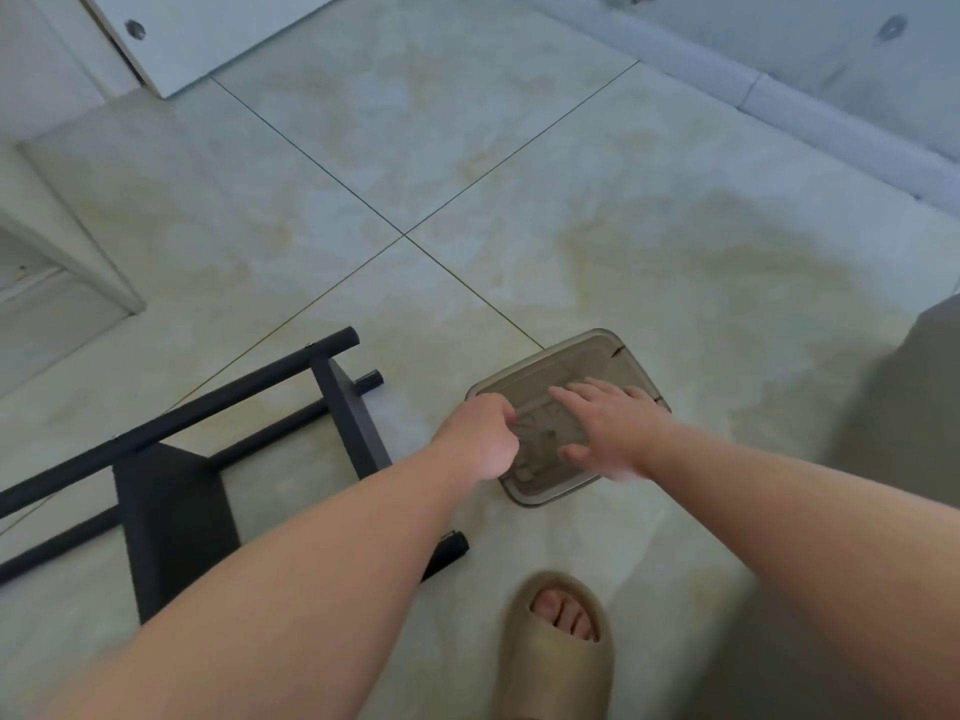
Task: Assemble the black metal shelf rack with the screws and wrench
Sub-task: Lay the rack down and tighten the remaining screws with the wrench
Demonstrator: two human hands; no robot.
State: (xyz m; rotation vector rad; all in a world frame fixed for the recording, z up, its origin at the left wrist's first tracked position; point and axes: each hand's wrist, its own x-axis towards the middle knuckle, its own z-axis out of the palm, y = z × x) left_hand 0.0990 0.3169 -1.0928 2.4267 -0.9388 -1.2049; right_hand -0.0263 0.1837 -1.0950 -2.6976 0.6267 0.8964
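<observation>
The black metal shelf rack (171, 491) lies on its side on the tiled floor at the lower left, its tubes pointing up and right. To its right a smoky translucent plastic tray (587, 356) rests on the floor with small blurred parts inside. My left hand (480, 439) hovers at the tray's left edge with fingers curled closed; what it pinches is hidden. My right hand (605, 426) reaches over the tray with fingers spread apart, holding nothing.
My foot in a tan slipper (558, 646) stands just below the tray. A white cabinet (52, 241) sits at the left and a white door (208, 33) at the top. A raised grey threshold (810, 111) runs along the upper right.
</observation>
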